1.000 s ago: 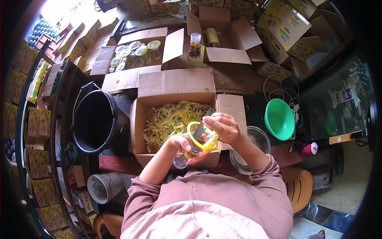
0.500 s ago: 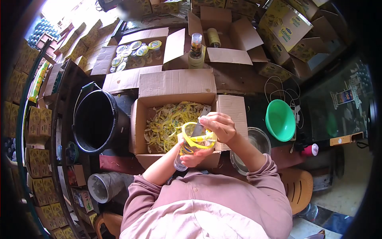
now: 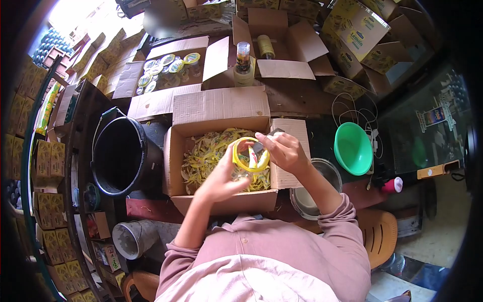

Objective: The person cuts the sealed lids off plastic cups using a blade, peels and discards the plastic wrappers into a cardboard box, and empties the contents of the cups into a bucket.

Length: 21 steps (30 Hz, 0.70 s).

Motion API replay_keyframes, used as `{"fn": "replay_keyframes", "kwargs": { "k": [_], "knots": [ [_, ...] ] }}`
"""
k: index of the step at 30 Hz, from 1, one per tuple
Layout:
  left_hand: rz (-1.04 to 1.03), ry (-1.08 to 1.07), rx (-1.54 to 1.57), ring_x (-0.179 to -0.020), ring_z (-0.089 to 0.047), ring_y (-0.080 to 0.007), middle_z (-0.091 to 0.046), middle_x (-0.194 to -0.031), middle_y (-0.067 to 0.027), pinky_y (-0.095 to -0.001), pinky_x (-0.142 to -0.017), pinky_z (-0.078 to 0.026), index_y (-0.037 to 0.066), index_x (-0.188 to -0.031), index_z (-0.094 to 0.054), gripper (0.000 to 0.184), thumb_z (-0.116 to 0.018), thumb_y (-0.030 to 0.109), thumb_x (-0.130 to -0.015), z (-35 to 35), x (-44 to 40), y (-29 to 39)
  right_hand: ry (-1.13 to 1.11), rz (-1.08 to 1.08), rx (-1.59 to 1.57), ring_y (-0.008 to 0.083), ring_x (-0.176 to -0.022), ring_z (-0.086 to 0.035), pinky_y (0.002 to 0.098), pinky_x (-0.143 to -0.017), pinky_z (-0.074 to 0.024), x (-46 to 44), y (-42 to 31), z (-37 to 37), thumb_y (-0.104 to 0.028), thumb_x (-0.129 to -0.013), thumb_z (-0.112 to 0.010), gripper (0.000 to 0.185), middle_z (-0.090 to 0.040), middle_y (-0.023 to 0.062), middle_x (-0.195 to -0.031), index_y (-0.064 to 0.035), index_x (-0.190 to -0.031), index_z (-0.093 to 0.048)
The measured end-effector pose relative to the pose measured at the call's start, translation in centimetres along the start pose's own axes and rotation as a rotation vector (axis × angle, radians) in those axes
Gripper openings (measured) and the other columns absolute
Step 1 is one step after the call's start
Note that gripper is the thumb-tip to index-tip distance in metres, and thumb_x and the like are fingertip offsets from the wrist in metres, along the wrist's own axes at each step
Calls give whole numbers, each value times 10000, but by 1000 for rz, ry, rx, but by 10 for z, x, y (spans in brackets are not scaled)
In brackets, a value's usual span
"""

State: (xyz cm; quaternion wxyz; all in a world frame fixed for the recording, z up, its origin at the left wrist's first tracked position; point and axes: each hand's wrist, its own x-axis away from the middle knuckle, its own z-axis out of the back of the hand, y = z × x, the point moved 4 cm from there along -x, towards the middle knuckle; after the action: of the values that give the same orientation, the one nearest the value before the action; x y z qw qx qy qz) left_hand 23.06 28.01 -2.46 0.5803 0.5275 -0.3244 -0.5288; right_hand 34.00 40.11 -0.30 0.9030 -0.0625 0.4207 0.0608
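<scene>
Over an open cardboard box [image 3: 221,204] of yellow strips and film scraps [image 3: 204,161], my left hand [image 3: 226,173] grips a clear plastic cup [image 3: 240,173] with a yellow rim. The cup is tilted, its rim facing up toward the camera. My right hand [image 3: 285,152] is closed round a flat metal blade [image 3: 258,147] at the right side of the rim. Yellow and white film hangs across the cup's mouth. The fingers of my left hand partly hide the cup's side.
A black bucket [image 3: 118,156] stands left of the box, a grey bucket [image 3: 130,239] below it. To the right are a clear tub [image 3: 319,176] and a green bowl [image 3: 353,149]. Behind stand a box of lidded cups [image 3: 173,67] and a bottle [image 3: 243,58].
The cup has risen and moved further over the box, its base no longer showing near my body. My left hand has moved up with it, and the blade has turned in my right hand.
</scene>
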Motion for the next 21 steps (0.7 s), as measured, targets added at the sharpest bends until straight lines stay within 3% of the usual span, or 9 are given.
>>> {"fn": "replay_keyframes", "kwargs": {
  "k": [1, 4, 5, 8, 14, 17, 21],
  "knots": [
    [-58, 77, -156, -1111, -455, -268, -445, -1183, -166, -364, -962, -351, -14, -1221, -353, 698, -682, 191, -641, -7, 1, 7, -5, 3, -1, 124, -565, -528, 273, -555, -474, -1, -1, -2, -55, -645, -638, 516, -500, 5, -621, 1, -1146, -531],
    [23, 316, -281, -1039, -504, -274, -476, -1106, -156, -359, -901, -412, -13, -1175, -390, 701, -746, 207, -612, -19, 0, 6, -30, 23, -31, 160, -573, -543, 293, -555, -473, -4, -4, -3, -3, -630, -657, 519, -527, 38, -649, 18, -1131, -524],
    [-8, 376, -276, -952, -551, -268, -501, -1047, -145, -343, -821, -464, -13, -1139, -413, 680, -774, 187, -598, -20, 0, 4, -42, 29, -45, 178, -579, -552, 303, -556, -473, -4, -5, -3, 24, -623, -668, 518, -543, 56, -666, 26, -1120, -522],
    [15, 385, -267, -907, -576, -256, -529, -1008, -142, -334, -789, -479, -13, -1119, -439, 620, -760, 142, -612, -19, -2, -1, -8, 37, 1, 125, -565, -529, 272, -552, -479, 0, -5, -4, -51, -647, -627, 517, -507, 5, -618, -6, -1153, -535],
    [-37, 303, -295, -890, -589, -254, -559, -979, -151, -332, -781, -477, -8, -1068, -491, 542, -756, 119, -612, -18, -5, 7, 35, 34, -47, 134, -584, -540, 274, -551, -480, 3, -4, -4, -54, -654, -636, 512, -526, 11, -640, -6, -1154, -536],
    [98, 203, -32, -893, -542, -186, -546, -976, -107, -310, -817, -434, 8, -1058, -479, 554, -747, 94, -581, -29, -3, 7, 30, 11, -64, 137, -588, -541, 277, -556, -481, -5, -5, 3, -70, -658, -651, 517, -543, 16, -670, 1, -1156, -531],
    [69, 108, -46, -897, -536, -163, -547, -965, -92, -287, -821, -431, 7, -1060, -481, 555, -741, 94, -577, -21, -6, 9, 21, 25, -71, 146, -648, -566, 287, -596, -491, -1, 0, 4, -88, -659, -660, 432, -568, 20, -717, -37, -1080, -578]
  ]
}}
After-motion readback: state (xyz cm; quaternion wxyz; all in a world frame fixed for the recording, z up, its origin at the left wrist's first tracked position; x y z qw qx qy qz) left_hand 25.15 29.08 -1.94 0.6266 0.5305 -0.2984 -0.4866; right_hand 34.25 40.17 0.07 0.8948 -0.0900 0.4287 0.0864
